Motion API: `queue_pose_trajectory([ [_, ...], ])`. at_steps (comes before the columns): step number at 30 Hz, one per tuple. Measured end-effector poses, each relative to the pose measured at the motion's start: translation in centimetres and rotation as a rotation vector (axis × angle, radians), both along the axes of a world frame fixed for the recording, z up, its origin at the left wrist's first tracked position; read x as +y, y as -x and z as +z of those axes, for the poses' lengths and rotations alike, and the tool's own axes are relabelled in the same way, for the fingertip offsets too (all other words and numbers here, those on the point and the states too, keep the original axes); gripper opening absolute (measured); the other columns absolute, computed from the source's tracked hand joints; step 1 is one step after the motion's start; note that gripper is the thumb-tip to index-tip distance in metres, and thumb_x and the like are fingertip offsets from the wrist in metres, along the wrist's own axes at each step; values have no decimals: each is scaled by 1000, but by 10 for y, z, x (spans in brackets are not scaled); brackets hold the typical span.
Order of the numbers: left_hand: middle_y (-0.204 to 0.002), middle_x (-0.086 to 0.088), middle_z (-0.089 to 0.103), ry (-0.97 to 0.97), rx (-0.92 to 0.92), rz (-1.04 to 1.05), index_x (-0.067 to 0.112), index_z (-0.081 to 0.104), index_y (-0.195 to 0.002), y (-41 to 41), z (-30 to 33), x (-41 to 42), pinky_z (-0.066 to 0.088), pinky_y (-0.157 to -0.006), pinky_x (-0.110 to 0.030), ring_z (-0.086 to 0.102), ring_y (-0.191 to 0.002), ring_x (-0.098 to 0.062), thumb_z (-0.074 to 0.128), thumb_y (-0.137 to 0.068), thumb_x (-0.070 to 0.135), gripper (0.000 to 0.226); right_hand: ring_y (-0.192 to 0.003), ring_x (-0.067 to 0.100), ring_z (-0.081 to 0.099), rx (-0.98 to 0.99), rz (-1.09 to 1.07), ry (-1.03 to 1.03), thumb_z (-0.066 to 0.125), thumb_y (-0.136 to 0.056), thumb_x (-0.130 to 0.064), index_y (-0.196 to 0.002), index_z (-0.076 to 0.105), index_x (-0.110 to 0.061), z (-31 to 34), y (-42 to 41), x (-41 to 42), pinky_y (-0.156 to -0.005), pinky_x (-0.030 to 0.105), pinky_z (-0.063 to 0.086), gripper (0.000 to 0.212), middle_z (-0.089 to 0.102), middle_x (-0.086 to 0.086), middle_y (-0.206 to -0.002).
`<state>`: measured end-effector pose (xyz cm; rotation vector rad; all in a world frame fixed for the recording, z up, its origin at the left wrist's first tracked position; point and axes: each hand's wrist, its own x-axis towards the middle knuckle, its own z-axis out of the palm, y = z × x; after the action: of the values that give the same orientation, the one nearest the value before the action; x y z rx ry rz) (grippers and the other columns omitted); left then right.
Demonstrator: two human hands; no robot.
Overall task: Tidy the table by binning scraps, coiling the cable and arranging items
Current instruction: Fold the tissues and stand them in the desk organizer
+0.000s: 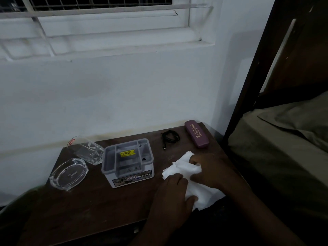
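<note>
A white tissue point(188, 170) lies spread on the right part of the dark wooden table point(92, 201). My left hand point(173, 194) grips its near left part, thumb over the paper. My right hand point(209, 172) pinches its far right part. Behind the tissue a black cable point(170, 137) lies in a loose coil with one plug end trailing toward me. A maroon spectacle case point(196, 134) sits at the back right corner. A grey plastic organiser box point(128, 162) with a yellow price sticker stands mid-table.
A clear glass tumbler point(88, 150) lies on its side at the back left, with an oval glass dish point(68, 174) in front of it. A white wall and window run behind the table. A dark bed frame and olive bedding point(284, 139) stand close on the right.
</note>
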<state>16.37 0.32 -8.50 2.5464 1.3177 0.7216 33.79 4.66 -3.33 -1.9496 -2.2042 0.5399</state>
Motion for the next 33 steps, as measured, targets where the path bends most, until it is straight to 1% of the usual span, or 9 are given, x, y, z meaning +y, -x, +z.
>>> queue_pose_trajectory([
  [3, -114, -1, 64, -42, -25, -2, 14, 67, -108, 0, 0, -1, 47, -94, -29, 59, -107, -18, 64, -82, 46, 41, -86, 11, 57, 218, -29, -49, 78, -76, -29, -97, 50, -29, -5, -2, -7, -62, 7, 34, 35, 55, -10, -92],
  [7, -104, -4, 66, -107, -61, 19, 12, 70, -93, 1, 2, -2, 53, -87, -34, 63, -100, -22, 74, -74, 43, 36, -98, 9, 55, 270, -112, -19, 81, -70, -32, -129, 46, -28, -9, -10, -6, -81, 19, 46, 69, 55, -5, -115],
  [10, -105, -5, 67, -106, -66, 31, 12, 70, -92, 2, 3, -3, 54, -87, -38, 63, -100, -24, 76, -72, 43, 37, -104, 14, 57, 147, -198, 54, 76, -71, -34, -123, 58, -25, -3, -18, 1, -90, 32, 51, 57, 60, -5, -119],
  [17, -125, 0, 54, -127, -345, 52, 15, 55, -122, 4, 27, -5, 41, -101, -25, 49, -120, -12, 61, -87, 53, 52, -85, 0, 61, 445, -196, 101, 82, -71, -33, -97, 59, -33, 28, -35, 1, -62, 15, 46, 35, 62, -18, -97],
  [20, -146, 3, 39, -90, -484, 88, 19, 39, -139, 8, 46, 7, 28, -110, -15, 33, -138, -6, 63, -84, 56, 71, -88, 16, 73, 739, -207, 104, 84, -70, -27, -102, 67, -27, 43, -45, 3, -77, 36, 61, 36, 75, -3, -99],
  [25, -142, 35, 23, 303, -791, 164, 42, 15, -147, 2, 61, 28, 35, -90, 0, 30, -125, 22, 79, -64, 60, 107, -106, 27, 70, 1132, -94, 186, 81, -75, -14, -122, 64, -30, 53, -49, 8, -82, 47, 60, 52, 72, 4, -119],
  [28, -141, 22, 40, 711, -999, 161, 35, 25, -147, -8, 62, 35, 48, -91, -19, 50, -117, 9, 89, -49, 59, 119, -109, 35, 68, 1361, -130, 231, 82, -74, -11, -123, 65, -22, 46, -52, 10, -82, 49, 58, 53, 69, 12, -123],
  [30, -135, 1, 61, 1007, -1183, -11, 15, 45, -141, -12, 58, 43, 54, -95, -42, 63, -116, -18, 91, -59, 46, 99, -112, 36, 67, 1430, -114, 256, 84, -72, -15, -124, 65, -20, 39, -53, 9, -83, 49, 57, 56, 68, 13, -124],
  [33, -126, -11, 67, 1204, -1324, -171, 13, 62, -127, -13, 55, 49, 49, -101, -48, 63, -117, -29, 82, -77, 21, 55, -111, 32, 68, 1433, -152, 266, 84, -73, -19, -122, 66, -21, 26, -51, 8, -81, 43, 58, 52, 69, 11, -124],
])
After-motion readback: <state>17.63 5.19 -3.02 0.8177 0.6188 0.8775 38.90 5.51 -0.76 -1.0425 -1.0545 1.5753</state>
